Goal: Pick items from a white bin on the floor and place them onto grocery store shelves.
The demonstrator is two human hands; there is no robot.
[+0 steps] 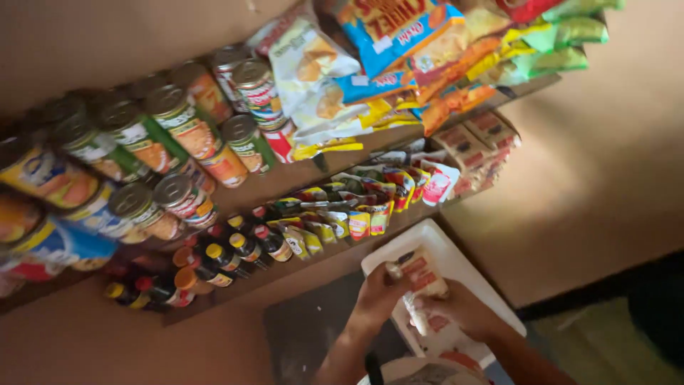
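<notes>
My left hand (376,294) and my right hand (459,308) meet over a white tray (456,260) at the lower middle of the head view. Together they hold a small cream packet with red printing (422,274); the left hand pinches its near end and the right hand grips its lower end. More packets of the same kind lie in the tray under my hands, partly hidden by them. Both forearms come in from the bottom edge.
Wooden shelves (299,175) slant across the view. They carry tin cans (178,125), snack bags (399,57), small sachets (363,207), boxed packets (477,139) and dark sauce bottles (228,260). A dark surface (306,328) lies beside the tray.
</notes>
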